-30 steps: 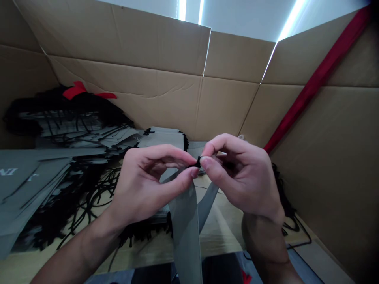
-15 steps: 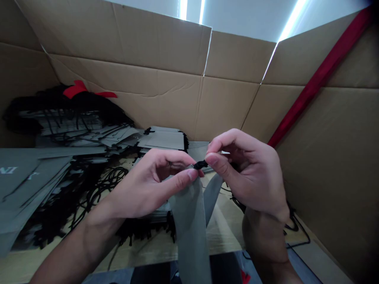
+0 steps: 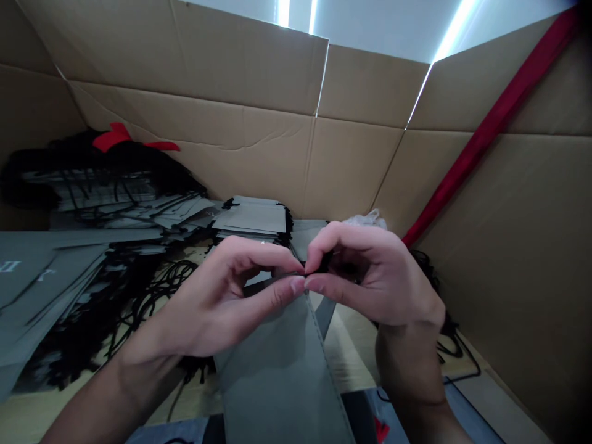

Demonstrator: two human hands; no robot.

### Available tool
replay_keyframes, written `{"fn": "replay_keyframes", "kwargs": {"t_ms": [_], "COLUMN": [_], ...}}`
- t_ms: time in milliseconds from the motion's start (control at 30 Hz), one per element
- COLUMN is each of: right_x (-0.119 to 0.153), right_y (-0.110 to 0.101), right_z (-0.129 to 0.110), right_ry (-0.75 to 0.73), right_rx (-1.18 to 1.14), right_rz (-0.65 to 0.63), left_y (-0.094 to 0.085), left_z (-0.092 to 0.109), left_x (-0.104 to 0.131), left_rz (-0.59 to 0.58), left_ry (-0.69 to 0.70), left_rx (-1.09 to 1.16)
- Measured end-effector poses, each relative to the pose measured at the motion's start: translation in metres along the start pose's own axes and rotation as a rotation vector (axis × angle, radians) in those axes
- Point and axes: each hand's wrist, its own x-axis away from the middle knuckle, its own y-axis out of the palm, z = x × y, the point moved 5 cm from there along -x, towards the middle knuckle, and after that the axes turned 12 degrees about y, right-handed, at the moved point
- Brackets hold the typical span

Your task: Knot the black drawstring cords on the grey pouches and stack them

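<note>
A grey flat bag-like piece [image 3: 282,364] with a stitched edge hangs below my hands. Its upper corner is pinched between the thumb and forefinger of my left hand [image 3: 231,296]. Fingertip to fingertip with it, my right hand [image 3: 370,271] is closed in a pinch at that same corner. A bit of black cord shows inside the curl of the right fingers, and most of it is hidden by them. The exact spot where cord and corner meet is covered by both thumbs.
Grey pieces with black cords lie piled at the left [image 3: 46,296], and a neat stack [image 3: 252,217] stands behind my hands. Loose black cord [image 3: 148,296] lies on the wooden table [image 3: 356,345]. Cardboard walls [image 3: 259,135] enclose the back and right, with a red strip [image 3: 490,129].
My right hand has come in against my left fingertips, and the black knotted cord between them is now mostly covered. The grey piece has turned to show its broad face.
</note>
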Motion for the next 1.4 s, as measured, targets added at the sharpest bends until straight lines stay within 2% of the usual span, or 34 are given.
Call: {"fn": "replay_keyframes", "kwargs": {"t_ms": [100,233,300,400,533,633,800,933,1033,1200,1400], "right_x": [0.000,-0.004,-0.005,-0.004,0.000,0.001,0.002,0.004,0.005,0.005,0.008], "right_y": [-0.001,0.001,0.002,-0.001,-0.006,-0.005,-0.004,-0.004,-0.004,-0.006,-0.003], "right_z": [0.003,0.005,0.005,0.005,0.005,0.001,-0.002,-0.004,-0.004,-0.002,-0.009], "right_ry": [0.012,-0.029,-0.050,-0.016,0.064,0.052,0.036,0.001,-0.017,0.008,-0.020], "right_rx": [-0.079,-0.175,-0.186,-0.197,-0.160,-0.127,-0.024,0.047,0.076,0.050,0.150], "right_rz": [-0.035,-0.076,-0.068,0.014,0.159,0.187,0.275,0.356,0.356,0.327,0.375], "left_y": [-0.005,-0.007,-0.009,-0.012,-0.008,-0.007,-0.006,-0.001,0.000,0.000,-0.010], "left_z": [0.002,0.002,0.004,0.009,0.010,0.010,0.012,0.007,0.003,0.000,-0.003], "left_x": [0.007,0.010,0.009,0.005,0.000,-0.002,-0.005,-0.008,-0.008,-0.007,-0.007], "left_rz": [0.100,0.012,0.006,0.028,-0.052,-0.072,-0.002,0.077,0.112,0.053,0.154], "left_ry": [0.026,0.059,0.084,0.131,0.125,0.125,0.113,0.074,0.063,0.079,0.073], "left_rx": [0.004,-0.010,-0.063,-0.184,-0.237,-0.229,-0.262,-0.125,-0.072,-0.131,-0.106]}}
